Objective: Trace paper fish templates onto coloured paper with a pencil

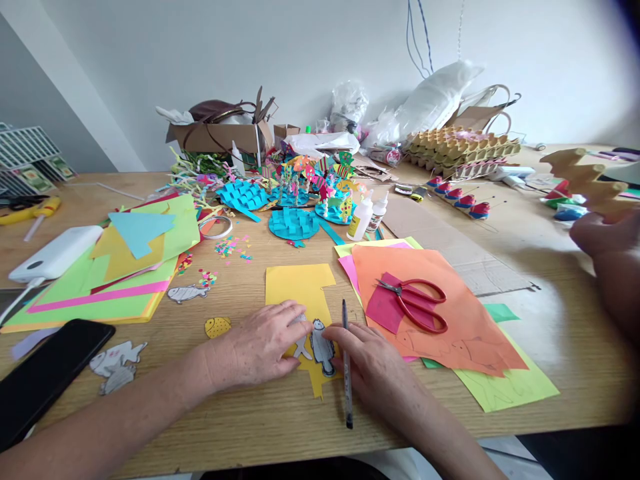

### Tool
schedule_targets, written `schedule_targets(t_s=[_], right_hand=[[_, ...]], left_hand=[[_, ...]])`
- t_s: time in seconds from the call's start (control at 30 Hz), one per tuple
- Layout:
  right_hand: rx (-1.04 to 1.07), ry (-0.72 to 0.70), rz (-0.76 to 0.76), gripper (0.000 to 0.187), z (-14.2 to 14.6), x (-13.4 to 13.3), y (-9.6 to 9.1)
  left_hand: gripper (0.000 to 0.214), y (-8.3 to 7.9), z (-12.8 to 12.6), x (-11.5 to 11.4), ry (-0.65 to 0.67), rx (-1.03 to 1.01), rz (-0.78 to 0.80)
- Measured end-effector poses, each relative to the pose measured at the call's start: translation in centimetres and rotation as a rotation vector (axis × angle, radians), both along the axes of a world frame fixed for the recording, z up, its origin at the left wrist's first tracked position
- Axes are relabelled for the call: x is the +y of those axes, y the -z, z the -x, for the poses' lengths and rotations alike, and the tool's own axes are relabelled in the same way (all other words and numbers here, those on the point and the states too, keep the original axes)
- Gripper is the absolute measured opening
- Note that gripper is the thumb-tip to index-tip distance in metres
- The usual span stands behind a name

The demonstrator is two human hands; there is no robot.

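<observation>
Cluttered wooden table (550, 347): left hand (260, 343), flat and open-fingered, pins a fish cutout (323, 347) on yellow paper (300, 283); right hand (370, 363) grips a pen (345, 333); firm pressure should prevent slipping

No legible text or labels anywhere.

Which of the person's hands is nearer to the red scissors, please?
Right. The right hand lies just below-left of the red scissors, by the edge of the orange paper; the left hand rests farther left, on the yellow paper.
</observation>
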State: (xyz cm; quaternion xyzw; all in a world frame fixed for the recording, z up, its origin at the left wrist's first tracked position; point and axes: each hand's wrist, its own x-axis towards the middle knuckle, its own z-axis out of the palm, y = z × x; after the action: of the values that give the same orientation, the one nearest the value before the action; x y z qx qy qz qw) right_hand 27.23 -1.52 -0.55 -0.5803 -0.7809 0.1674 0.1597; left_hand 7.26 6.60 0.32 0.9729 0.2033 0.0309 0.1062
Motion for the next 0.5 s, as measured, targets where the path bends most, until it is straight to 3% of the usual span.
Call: schedule_targets(t_s=[0.17,0.3,0.5], right_hand=[[-0.004,0.001,0.022,0.028,0.0,0.0,-0.2],[-0.015,0.004,0.043,0.029,0.1,0.0,-0.3],[-0.026,0.004,0.036,0.029,0.1,0.1,-0.3]], left_hand=[[0.046,-0.6,0.4,0.5,0.010,-0.007,-0.022],[0.028,-2.3,1.5,1.7,0.004,-0.040,-0.022],[0.027,-4.4,6.0,3.1,-0.072,0.005,0.051]])
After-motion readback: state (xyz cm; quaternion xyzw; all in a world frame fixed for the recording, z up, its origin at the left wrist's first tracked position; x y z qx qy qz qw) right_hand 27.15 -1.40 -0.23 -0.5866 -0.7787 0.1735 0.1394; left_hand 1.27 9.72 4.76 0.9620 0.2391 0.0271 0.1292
